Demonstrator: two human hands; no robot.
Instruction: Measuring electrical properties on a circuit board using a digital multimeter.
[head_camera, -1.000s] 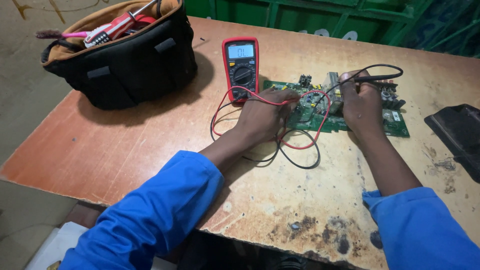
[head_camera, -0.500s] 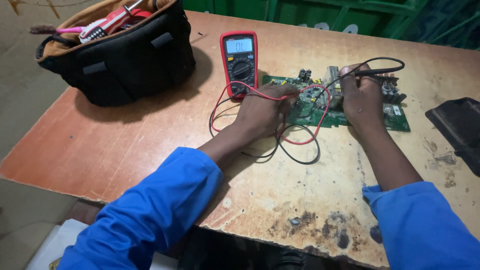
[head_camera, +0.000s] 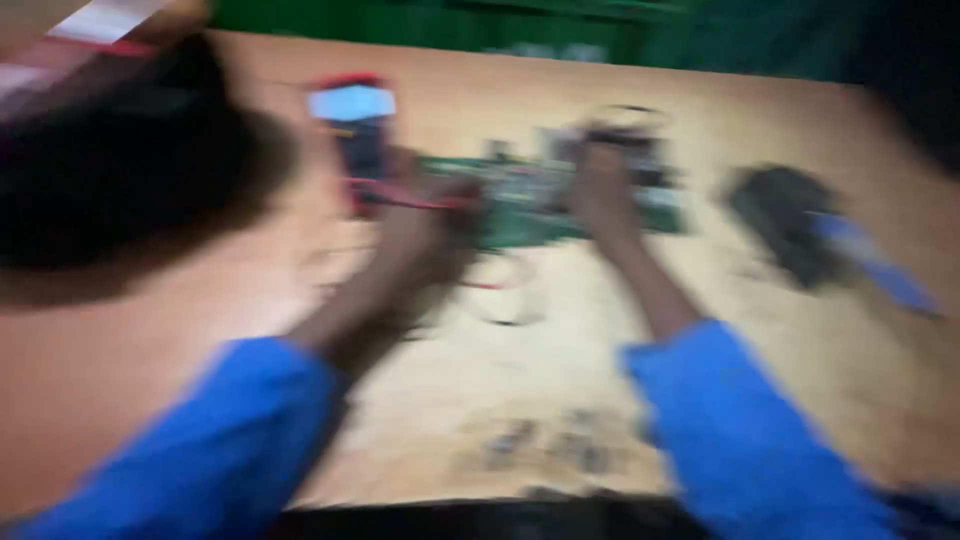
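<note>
Green circuit board (head_camera: 530, 200) under both hands, red multimeter (head_camera: 352, 135) beside, blurred

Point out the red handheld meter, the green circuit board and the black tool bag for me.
Red handheld meter (head_camera: 352, 125): head view, blurred, on its pale display.
Green circuit board (head_camera: 520, 205): head view, bare middle between the hands.
Black tool bag (head_camera: 130, 170): head view, its dark side wall.

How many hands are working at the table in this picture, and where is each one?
2. The left hand rests at the near left edge of the green circuit board, beside the red meter. The right hand is on the board's right part. Blur hides any grip.
</note>
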